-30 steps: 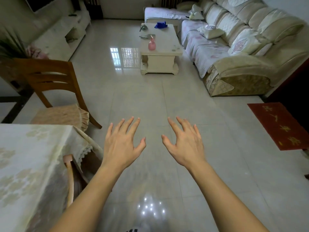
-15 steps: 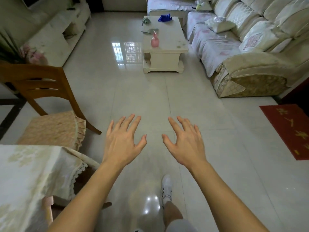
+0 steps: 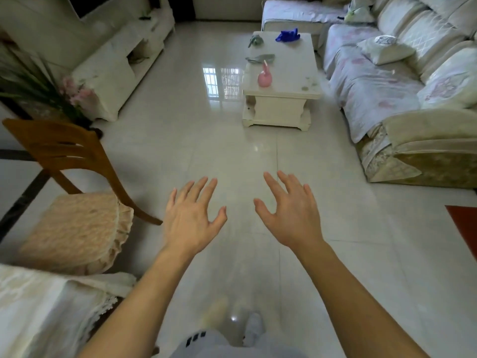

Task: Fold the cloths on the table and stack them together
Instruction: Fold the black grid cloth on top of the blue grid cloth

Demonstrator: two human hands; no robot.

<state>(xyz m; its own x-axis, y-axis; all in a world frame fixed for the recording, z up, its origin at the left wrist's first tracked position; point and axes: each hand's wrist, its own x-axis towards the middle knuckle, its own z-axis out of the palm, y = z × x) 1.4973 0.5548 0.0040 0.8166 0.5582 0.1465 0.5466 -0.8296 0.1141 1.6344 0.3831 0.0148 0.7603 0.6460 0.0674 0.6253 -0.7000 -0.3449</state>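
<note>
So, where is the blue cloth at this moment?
In the head view the blue cloth lies crumpled at the far right corner of the white coffee table, beyond the pink vase and close to the sofa.

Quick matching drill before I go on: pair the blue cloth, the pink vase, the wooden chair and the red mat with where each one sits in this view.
Things:
1. blue cloth
2. pink vase
3. wooden chair
4. red mat

Places:
A. on the floor at the right edge
B. far end of the coffee table
C. left, beside the covered table
D. near end of the coffee table

Pairs: 1-B, 2-D, 3-C, 4-A
</note>
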